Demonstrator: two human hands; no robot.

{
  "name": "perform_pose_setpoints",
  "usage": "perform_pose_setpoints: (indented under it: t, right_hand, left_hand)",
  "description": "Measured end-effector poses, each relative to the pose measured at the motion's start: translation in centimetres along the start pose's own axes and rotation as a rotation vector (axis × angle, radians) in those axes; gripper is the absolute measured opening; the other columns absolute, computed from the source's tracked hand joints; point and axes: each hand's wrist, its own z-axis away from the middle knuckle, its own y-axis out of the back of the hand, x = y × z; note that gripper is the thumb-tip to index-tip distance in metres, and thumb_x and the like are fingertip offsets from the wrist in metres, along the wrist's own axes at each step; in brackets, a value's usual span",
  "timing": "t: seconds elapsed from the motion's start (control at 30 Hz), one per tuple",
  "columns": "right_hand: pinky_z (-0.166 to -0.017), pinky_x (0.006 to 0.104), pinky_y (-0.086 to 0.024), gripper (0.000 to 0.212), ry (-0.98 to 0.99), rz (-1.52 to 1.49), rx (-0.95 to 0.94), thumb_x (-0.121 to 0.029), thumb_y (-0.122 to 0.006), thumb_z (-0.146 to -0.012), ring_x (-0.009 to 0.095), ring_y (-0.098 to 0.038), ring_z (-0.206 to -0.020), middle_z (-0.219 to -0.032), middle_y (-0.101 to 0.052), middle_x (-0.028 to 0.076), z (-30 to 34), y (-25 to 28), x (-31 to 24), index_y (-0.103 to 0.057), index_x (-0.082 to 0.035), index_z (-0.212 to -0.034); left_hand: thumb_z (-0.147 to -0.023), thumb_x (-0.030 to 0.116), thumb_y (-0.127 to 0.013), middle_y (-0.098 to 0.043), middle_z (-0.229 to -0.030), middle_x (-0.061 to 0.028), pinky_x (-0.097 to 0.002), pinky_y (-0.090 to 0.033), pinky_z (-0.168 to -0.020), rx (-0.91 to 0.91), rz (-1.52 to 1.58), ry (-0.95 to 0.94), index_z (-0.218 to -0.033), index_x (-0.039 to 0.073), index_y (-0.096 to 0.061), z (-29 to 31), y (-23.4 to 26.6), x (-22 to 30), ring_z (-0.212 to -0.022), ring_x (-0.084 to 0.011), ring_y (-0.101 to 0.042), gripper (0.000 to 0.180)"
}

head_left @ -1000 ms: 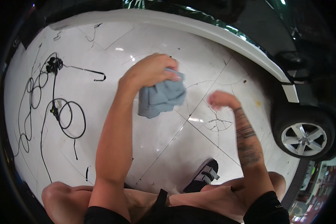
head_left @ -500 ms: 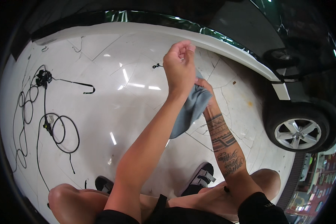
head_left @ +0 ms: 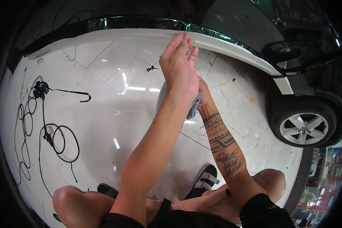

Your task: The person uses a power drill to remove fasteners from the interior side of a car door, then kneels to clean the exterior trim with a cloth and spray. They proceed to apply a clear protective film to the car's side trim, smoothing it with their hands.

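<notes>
My left hand (head_left: 179, 68) is raised close to the white side sill (head_left: 148, 33) of a dark car, fingers stretched out and holding nothing. Whether the fingertips touch the sill, I cannot tell. Just behind the left wrist, my right hand (head_left: 203, 93) grips a grey-blue cloth (head_left: 194, 106). Its fingers are partly hidden by the left wrist. The cloth is bunched up, and another part of it shows on the left side of that wrist. Glossy dark green film or trim (head_left: 140, 22) runs along the car above the sill.
A wheel (head_left: 304, 128) with silver spokes stands at the right. Black cable (head_left: 66, 142) lies in loops on the glossy tiled floor at the left, beside a black bundle (head_left: 40, 89) and a hooked rod (head_left: 74, 92). A small black item (head_left: 152, 68) lies near the sill.
My left hand has straightened its curled fingers. The cloth, which hung down between my forearms, is now gathered up around the left wrist. My right hand has shifted slightly left.
</notes>
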Motion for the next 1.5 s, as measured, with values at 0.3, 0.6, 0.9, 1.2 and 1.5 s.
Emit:
perform_pose_setpoints:
  t: [0.3, 0.6, 0.9, 1.2, 1.5]
  right_hand:
    - [-0.074, 0.0357, -0.055, 0.025, -0.118, -0.263, 0.06, -0.013, -0.056, -0.077, 0.024, -0.065, -0.08, -0.091, -0.066, 0.014, 0.3, 2.9, 1.2, -0.059, 0.003, -0.095]
    - [-0.076, 0.0338, -0.055, 0.027, -0.09, -0.282, 0.004, -0.011, -0.057, -0.077, 0.023, -0.065, -0.08, -0.091, -0.066, 0.012, 0.5, 3.4, 1.7, -0.059, 0.003, -0.1]
    - [-0.067, 0.0331, -0.056, 0.022, -0.14, -0.234, 0.027, -0.012, -0.058, -0.077, 0.021, -0.064, -0.069, -0.083, -0.065, 0.013, 0.9, 1.1, 2.1, -0.06, 0.004, -0.092]
    - [-0.093, 0.0334, -0.04, 0.042, 0.335, 0.471, -0.063, -0.012, -0.06, -0.073, 0.022, -0.052, -0.107, -0.113, -0.057, 0.013, -3.0, 6.1, 4.3, -0.056, 0.0, -0.113]
    - [-0.05, 0.0264, -0.044, 0.008, 0.691, 0.34, -0.014, -0.006, -0.059, -0.066, 0.015, -0.053, -0.049, -0.055, -0.055, 0.006, -7.4, 2.8, -1.0, -0.06, 0.0, -0.062]
  left_hand:
    - [-0.086, 0.005, -0.06, -0.058, -0.101, -0.0064, -0.0284, -0.047, -0.081, 0.226, -0.009, -0.008, -0.103, 0.002, -0.061, -1.2, -1.2, -0.7, -0.092, -0.0147, -0.056, 0.017]
    - [-0.088, 0.008, -0.064, -0.062, -0.09, -0.0049, -0.0244, -0.047, -0.07, 0.296, 0.024, -0.01, -0.096, 0.002, -0.062, -1.6, -2.6, -1.1, -0.081, -0.0123, -0.058, 0.01]
    - [-0.089, 0.007, -0.064, -0.062, -0.074, -0.0055, -0.023, -0.049, -0.063, 0.359, -0.053, -0.071, -0.085, 0.0, -0.061, -2.9, -2.7, 0.0, -0.068, -0.0116, -0.06, 0.009]
    - [-0.083, 0.002, -0.063, -0.061, -0.092, -0.0155, -0.032, -0.051, -0.079, -0.061, -0.198, -0.051, -0.097, -0.006, -0.059, -9.4, 3.5, -3.1, -0.086, -0.0232, -0.06, 0.017]
    - [-0.081, 0.007, -0.072, -0.061, -0.086, -0.0196, -0.0379, -0.053, -0.075, 0.24, -0.274, -0.304, -0.096, -0.01, -0.058, -5.2, 0.9, -1.5, -0.08, -0.028, -0.061, 0.027]
